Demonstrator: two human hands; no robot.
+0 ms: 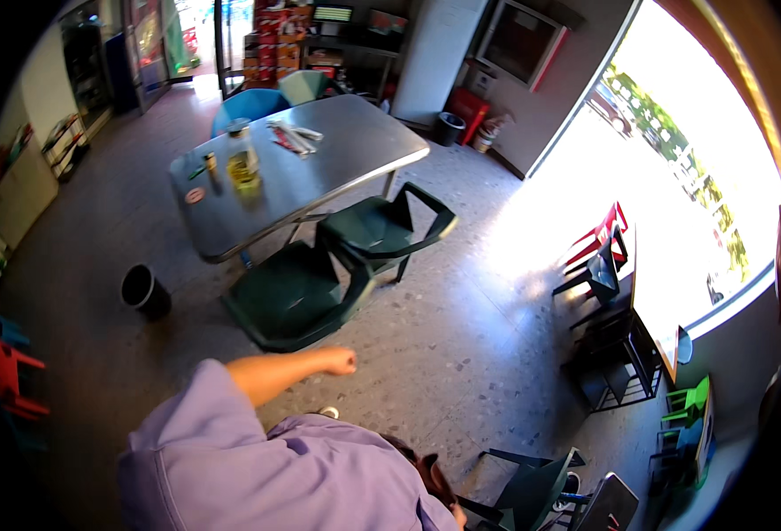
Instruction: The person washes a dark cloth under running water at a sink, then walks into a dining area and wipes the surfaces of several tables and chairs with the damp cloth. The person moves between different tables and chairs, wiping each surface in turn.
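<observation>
My left hand [340, 360] reaches out over the floor with its fingers curled in; nothing shows in it. It is close to the seat edge of a dark green plastic chair [291, 299], and a small gap shows between them. Only a sliver of my right hand [458, 516] shows at the bottom, beside my shirt; its fingers are hidden. Beyond the chair stands a metal table [324, 159]. On it are a glass bottle with yellow liquid [243, 169], a small bottle [211, 164], a round coaster-like disc [194, 195] and a pile of slim packets [295, 138].
A second green chair [377, 226] touches the first. A black bin [145, 292] stands on the floor at left. Another green chair [529, 484] is at lower right, near a foot. Black stools [619, 368] and a red chair [596, 239] line the window side.
</observation>
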